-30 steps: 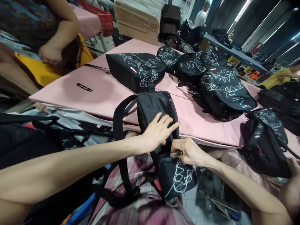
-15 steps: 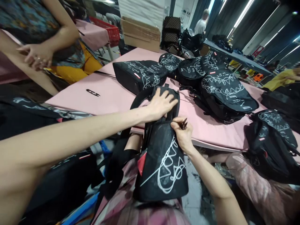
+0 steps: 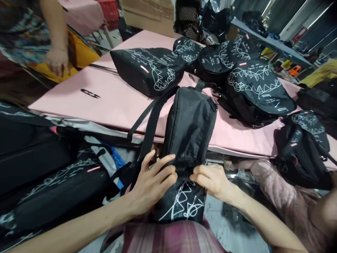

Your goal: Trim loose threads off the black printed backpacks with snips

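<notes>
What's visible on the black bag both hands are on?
The black bag is fabric-looking, glossy and creased, with white scribbled print on its near part and a strap off its left side. Its near end is beside the plaid clothing, its far end over the pink table. Left hand touches its left side; right hand pinches its right edge.

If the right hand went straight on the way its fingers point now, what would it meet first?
The black bag, whose edge the right hand seems to be pinching. Across it, roughly in line, is the left hand, though relative depth is unclear.
</notes>
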The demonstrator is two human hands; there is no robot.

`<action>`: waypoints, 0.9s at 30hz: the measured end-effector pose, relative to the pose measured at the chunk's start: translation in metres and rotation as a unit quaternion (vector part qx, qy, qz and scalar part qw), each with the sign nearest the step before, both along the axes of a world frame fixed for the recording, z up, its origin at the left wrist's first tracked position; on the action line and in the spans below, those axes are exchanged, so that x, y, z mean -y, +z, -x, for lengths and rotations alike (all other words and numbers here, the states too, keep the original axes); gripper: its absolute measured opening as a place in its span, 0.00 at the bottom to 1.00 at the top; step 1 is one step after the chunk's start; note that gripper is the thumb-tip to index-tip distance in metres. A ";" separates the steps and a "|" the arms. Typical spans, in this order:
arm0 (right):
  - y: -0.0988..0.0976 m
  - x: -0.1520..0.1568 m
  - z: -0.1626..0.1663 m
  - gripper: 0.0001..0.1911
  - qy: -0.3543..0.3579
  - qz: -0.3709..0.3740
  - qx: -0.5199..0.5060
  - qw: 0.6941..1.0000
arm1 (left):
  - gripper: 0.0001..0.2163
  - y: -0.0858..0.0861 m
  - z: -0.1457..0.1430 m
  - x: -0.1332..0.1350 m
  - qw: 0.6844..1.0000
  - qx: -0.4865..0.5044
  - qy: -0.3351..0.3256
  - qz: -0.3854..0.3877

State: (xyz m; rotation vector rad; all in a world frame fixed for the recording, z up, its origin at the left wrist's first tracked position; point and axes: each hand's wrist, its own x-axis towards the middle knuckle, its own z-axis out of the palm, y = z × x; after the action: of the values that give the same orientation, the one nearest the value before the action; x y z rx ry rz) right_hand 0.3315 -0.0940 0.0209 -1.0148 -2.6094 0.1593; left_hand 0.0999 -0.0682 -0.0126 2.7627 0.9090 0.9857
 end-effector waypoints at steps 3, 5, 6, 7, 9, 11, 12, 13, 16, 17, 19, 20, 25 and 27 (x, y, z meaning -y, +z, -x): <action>-0.005 0.011 0.006 0.10 0.022 -0.031 0.029 0.999 | 0.09 -0.007 0.006 0.008 1.000 0.008 -0.014 -0.024; -0.005 0.015 0.009 0.10 0.030 -0.039 0.046 0.998 | 0.09 -0.008 0.011 0.008 0.999 -0.002 -0.038 -0.031; -0.004 0.016 0.010 0.10 0.031 -0.042 0.053 0.997 | 0.09 -0.007 0.013 0.007 0.998 -0.013 -0.053 -0.031; -0.003 0.017 0.011 0.09 0.032 -0.044 0.059 0.997 | 0.09 -0.005 0.015 0.006 0.997 -0.022 -0.065 -0.029; -0.001 0.018 0.012 0.09 0.030 -0.044 0.066 0.996 | 0.11 -0.003 0.019 0.004 0.995 -0.046 -0.083 -0.017; -0.001 0.018 0.013 0.10 0.030 -0.044 0.066 0.996 | 0.11 -0.002 0.021 0.004 0.994 -0.045 -0.099 -0.015; -0.002 0.019 0.013 0.10 0.030 -0.044 0.065 0.996 | 0.11 -0.003 0.022 0.004 0.994 -0.039 -0.105 -0.015; -0.003 0.019 0.013 0.10 0.030 -0.043 0.062 0.997 | 0.10 -0.003 0.023 0.003 0.993 -0.031 -0.114 -0.015; -0.006 0.019 0.014 0.10 0.029 -0.041 0.042 0.998 | 0.09 -0.001 0.023 -0.001 0.991 -0.015 -0.135 0.003; -0.006 0.018 0.015 0.10 0.029 -0.041 0.034 0.998 | 0.07 0.002 0.022 -0.005 0.990 -0.015 -0.138 0.007; -0.006 0.016 0.017 0.11 0.030 -0.044 0.018 0.998 | 0.06 0.012 0.017 -0.017 0.990 -0.018 -0.139 -0.007; -0.005 0.015 0.018 0.12 0.030 -0.046 0.013 0.998 | 0.06 0.019 0.013 -0.025 0.990 -0.031 -0.140 -0.017; -0.001 0.008 0.023 0.16 0.044 -0.051 0.013 0.998 | 0.06 0.046 -0.022 -0.063 0.950 -0.203 -0.232 -0.043; -0.001 0.006 0.022 0.16 0.045 -0.042 0.013 0.998 | 0.09 0.046 -0.036 -0.070 0.930 -0.243 -0.270 -0.055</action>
State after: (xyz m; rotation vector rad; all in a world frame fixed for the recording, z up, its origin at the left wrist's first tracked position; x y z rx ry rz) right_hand 0.3092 -0.1001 0.0198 -0.8770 -2.6628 0.0563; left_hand 0.1358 0.0020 0.0331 3.1320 0.0748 0.2721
